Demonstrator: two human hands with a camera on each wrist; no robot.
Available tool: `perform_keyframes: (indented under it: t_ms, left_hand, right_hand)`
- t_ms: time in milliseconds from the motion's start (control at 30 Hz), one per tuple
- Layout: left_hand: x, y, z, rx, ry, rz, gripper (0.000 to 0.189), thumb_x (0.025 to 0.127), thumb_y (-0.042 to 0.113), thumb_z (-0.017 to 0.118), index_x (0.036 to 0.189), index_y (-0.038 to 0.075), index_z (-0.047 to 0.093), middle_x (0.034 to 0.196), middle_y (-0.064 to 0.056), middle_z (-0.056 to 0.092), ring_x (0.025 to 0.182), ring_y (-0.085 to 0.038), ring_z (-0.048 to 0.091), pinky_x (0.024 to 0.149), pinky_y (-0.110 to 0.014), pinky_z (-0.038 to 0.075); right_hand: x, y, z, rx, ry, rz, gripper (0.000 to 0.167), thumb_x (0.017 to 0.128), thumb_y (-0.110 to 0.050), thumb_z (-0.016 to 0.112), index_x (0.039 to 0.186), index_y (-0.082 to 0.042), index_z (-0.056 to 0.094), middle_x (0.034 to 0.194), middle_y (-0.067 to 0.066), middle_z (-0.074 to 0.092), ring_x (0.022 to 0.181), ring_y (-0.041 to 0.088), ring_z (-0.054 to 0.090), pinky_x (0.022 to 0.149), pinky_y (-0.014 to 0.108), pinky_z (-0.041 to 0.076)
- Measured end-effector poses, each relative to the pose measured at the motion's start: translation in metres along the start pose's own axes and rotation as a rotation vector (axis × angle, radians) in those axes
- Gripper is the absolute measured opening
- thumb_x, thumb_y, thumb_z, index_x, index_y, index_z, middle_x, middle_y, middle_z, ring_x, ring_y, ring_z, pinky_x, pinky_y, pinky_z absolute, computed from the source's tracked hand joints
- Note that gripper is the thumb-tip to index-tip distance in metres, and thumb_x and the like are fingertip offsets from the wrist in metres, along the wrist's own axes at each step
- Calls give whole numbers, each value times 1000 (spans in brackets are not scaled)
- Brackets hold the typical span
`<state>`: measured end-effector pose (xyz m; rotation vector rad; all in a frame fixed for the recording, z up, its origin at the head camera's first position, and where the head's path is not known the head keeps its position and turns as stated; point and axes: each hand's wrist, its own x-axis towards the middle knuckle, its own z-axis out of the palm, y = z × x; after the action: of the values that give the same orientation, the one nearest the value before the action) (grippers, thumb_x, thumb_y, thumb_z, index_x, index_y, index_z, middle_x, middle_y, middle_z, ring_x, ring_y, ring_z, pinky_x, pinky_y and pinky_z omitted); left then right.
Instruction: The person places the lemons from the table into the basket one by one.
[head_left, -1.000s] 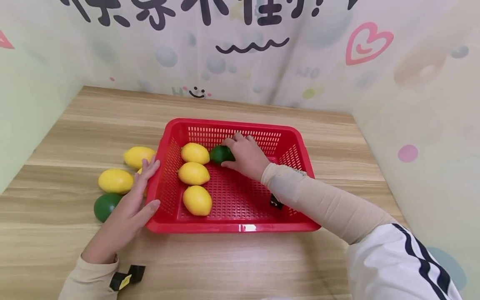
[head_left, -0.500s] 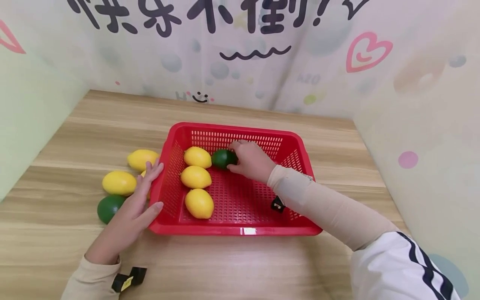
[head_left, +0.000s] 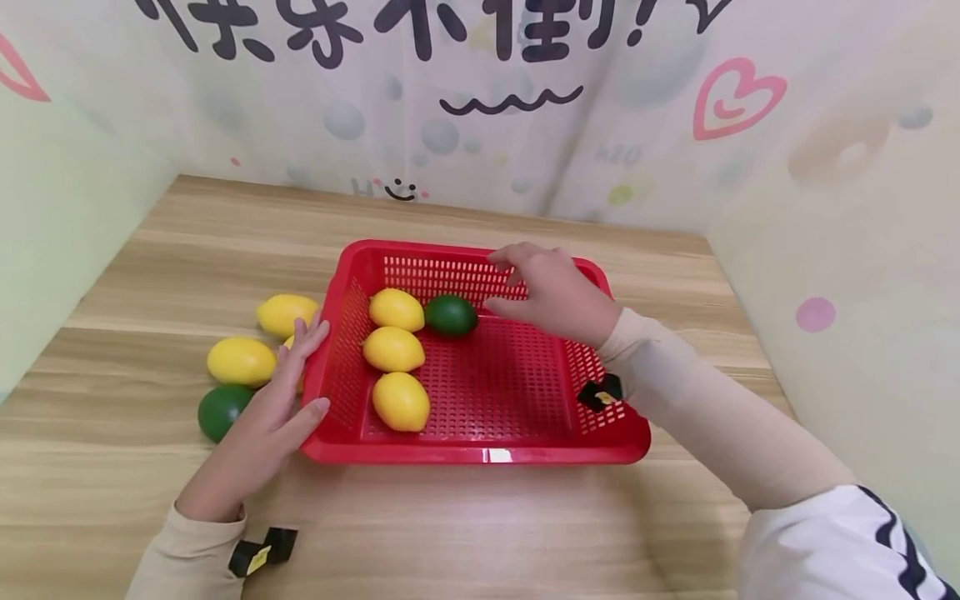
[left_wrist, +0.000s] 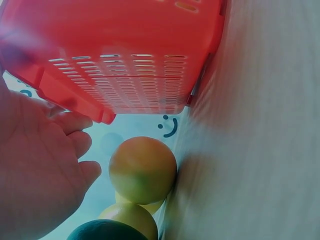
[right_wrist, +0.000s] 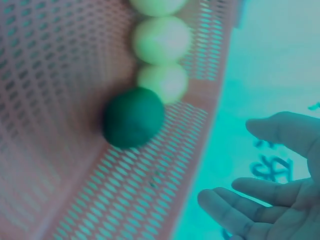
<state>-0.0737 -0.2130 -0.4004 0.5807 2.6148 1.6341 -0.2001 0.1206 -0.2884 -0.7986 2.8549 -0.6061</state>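
A red plastic basket (head_left: 480, 454) with slotted walls stands on the table. Along its left side lie three lemons (head_left: 393, 349) in a column, and a dark green avocado-shaped fruit (head_left: 451, 316) touches the rearmost one. My right hand (head_left: 558, 292) hovers over the basket's back right part, fingers apart and slightly bent, holding nothing; in the right wrist view the hand (right_wrist: 275, 185) is well away from the green fruit (right_wrist: 133, 118). My left hand (head_left: 262, 425) rests with straight fingers against the basket's left rim; the left wrist view shows its palm (left_wrist: 45, 165) beside the basket wall (left_wrist: 120, 60).
Left of the basket, partly behind my left hand, lie several lemons (head_left: 242, 362) and another dark green fruit (head_left: 224, 412). A printed wall sheet (head_left: 450, 142) rises behind the wood-grain table (head_left: 480, 525), and a wall (head_left: 847, 250) bounds it on the right.
My right hand has let go of the green fruit in the basket and moved up and to the right. The fruit stays beside the rearmost lemon. My left hand keeps its place on the rim.
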Motion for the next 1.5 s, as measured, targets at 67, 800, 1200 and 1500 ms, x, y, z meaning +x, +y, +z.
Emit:
perform_keyframes:
  t_ms: [67, 800, 1200, 1500]
  left_hand:
    - [0, 0, 0, -3, -3, 4, 81, 101, 11, 58, 167, 27, 14, 173, -5, 0, 159, -26, -6, 124, -56, 4]
    - [4, 1, -4, 6, -13, 0, 82, 101, 10, 58, 167, 30, 13, 173, -1, 3, 158, -21, -6, 122, -57, 7]
    - [2, 1, -4, 9, -17, -19, 81, 102, 13, 58, 167, 31, 13, 173, -3, 0, 159, -21, -4, 124, -46, 18]
    - [0, 0, -3, 8, -9, -16, 81, 102, 12, 58, 167, 29, 13, 174, -3, 0, 159, -24, -2, 115, -21, 31]
  right_hand:
    - [-9, 4, -11, 14, 24, -6, 60, 91, -27, 80, 140, -1, 59, 131, 15, 66, 108, 28, 66, 97, 46, 52]
    - [-110, 75, -29, 31, 58, 183, 74, 90, -26, 81, 150, -1, 46, 141, 21, 58, 118, 37, 59, 104, 65, 27]
    - [-140, 80, 26, 211, 107, 181, 109, 86, -35, 85, 164, -9, 14, 136, 17, 58, 108, 30, 61, 103, 63, 29]
    - [-158, 70, 59, 490, 163, 189, 116, 86, -18, 86, 165, -11, 1, 155, 21, 39, 125, 38, 58, 93, 42, 58]
